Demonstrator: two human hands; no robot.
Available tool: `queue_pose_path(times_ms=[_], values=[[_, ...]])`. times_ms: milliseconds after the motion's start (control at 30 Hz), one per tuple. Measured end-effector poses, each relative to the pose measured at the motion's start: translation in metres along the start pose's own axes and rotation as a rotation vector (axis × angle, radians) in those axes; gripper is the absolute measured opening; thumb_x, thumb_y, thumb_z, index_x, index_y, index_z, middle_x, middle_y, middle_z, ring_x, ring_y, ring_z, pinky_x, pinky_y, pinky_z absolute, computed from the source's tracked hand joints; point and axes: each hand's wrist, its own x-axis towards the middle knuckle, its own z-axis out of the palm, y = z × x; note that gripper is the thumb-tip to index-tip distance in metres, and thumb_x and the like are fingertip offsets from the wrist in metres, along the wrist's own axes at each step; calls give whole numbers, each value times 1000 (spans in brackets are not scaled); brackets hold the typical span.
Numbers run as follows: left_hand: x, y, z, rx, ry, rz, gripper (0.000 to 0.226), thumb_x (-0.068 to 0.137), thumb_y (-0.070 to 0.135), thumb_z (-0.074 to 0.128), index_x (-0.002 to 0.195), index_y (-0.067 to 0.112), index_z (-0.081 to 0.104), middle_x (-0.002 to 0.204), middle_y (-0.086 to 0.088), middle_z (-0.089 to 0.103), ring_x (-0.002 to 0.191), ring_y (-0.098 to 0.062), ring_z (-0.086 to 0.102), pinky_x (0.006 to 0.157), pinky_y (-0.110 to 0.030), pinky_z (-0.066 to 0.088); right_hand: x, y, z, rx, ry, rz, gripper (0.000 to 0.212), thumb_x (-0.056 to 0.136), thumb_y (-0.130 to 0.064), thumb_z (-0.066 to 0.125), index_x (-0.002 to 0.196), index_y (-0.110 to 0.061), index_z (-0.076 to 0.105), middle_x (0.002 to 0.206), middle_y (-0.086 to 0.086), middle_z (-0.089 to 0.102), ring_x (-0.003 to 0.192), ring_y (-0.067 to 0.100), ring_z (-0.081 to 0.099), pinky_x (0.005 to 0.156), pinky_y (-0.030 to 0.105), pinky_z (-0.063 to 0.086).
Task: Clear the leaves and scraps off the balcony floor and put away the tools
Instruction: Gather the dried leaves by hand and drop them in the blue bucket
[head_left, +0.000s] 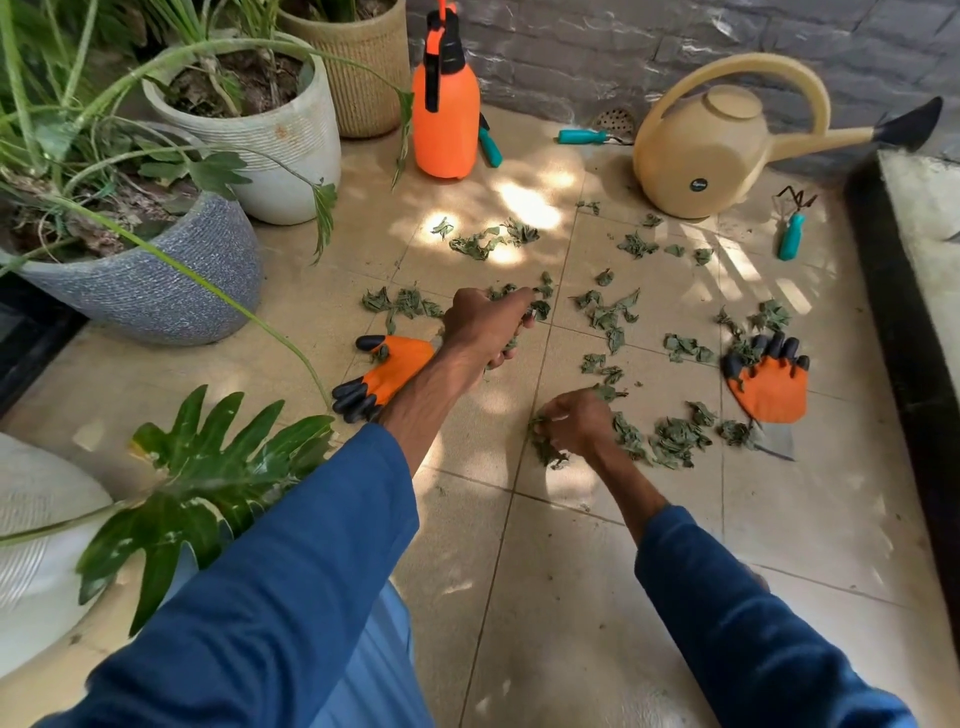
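My left hand (485, 325) clutches wilted green leaf scraps (675, 441); my right hand (576, 421) pinches more, nearer. Most litter the beige tiled floor (571, 571), and the far teal-handled tools (791, 236) await.

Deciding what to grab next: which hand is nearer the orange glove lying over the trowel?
Right. The right hand pinches leaves to the left of that glove. The left hand is farther away, gripping leaves beside the other glove.

Left sleeve (291, 561), right sleeve (727, 597): plain deep-blue cloth, ending mid-forearm behind left hand (483, 322) and right hand (576, 421). Pale blue striped garment (374, 670) between the sleeves.
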Motion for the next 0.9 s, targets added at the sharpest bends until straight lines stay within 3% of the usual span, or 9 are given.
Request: queue_pose_path(times_ms=[133, 200, 300, 467, 633, 767, 900], values=[[0, 0, -1, 1, 2, -2, 27, 88, 32, 67, 73, 10, 72, 66, -2, 63, 44, -15, 50, 39, -18, 32, 9, 9, 19, -206, 77, -26, 17, 88, -6, 69, 95, -20, 73, 101, 0, 69, 82, 15, 68, 71, 35, 63], [1, -2, -3, -6, 5, -2, 27, 88, 32, 67, 76, 9, 72, 67, -2, 64, 43, -13, 49, 39, -19, 32, 10, 5, 12, -213, 58, -39, 21, 89, -3, 67, 95, -22, 74, 96, -6, 69, 78, 15, 69, 63, 31, 61], [4, -4, -5, -11, 12, 1, 28, 88, 34, 68, 78, 8, 73, 66, -2, 65, 41, -12, 49, 38, -19, 32, 4, -5, -12, -2, 80, -19, 14, 91, -6, 69, 92, -19, 71, 94, -3, 71, 74, 16, 71, 53, 29, 58], [6, -7, -5, -21, 5, 2, 28, 88, 33, 69, 81, 6, 74, 64, 0, 64, 41, -12, 49, 38, -19, 32, -22, -3, -50, 338, 60, -11, 17, 81, -3, 78, 96, 0, 71, 90, 20, 74, 74, 32, 71, 71, 43, 63], [6, -8, -2, -9, -9, 5, 27, 89, 31, 68, 83, 5, 73, 65, 0, 63, 40, -10, 49, 36, -18, 31, -32, 7, -32, 112, -84, -9, 10, 82, -2, 77, 90, -7, 74, 95, 9, 75, 77, 25, 75, 69, 38, 63], [5, -7, 1, -8, -19, 6, 29, 90, 31, 68, 86, 3, 73, 62, 2, 63, 41, -10, 49, 35, -17, 31, -29, 11, 6, -192, -66, -61, 21, 84, 0, 74, 99, -15, 74, 107, -7, 70, 90, 4, 63, 59, 6, 50], [4, -7, 1, -13, -25, 10, 34, 90, 31, 69, 93, -2, 74, 62, 3, 64, 40, -9, 50, 35, -16, 31, -28, 18, 22, -285, -1, -86, 28, 85, 5, 68, 96, -20, 74, 98, -4, 73, 79, 7, 68, 66, 24, 61]])
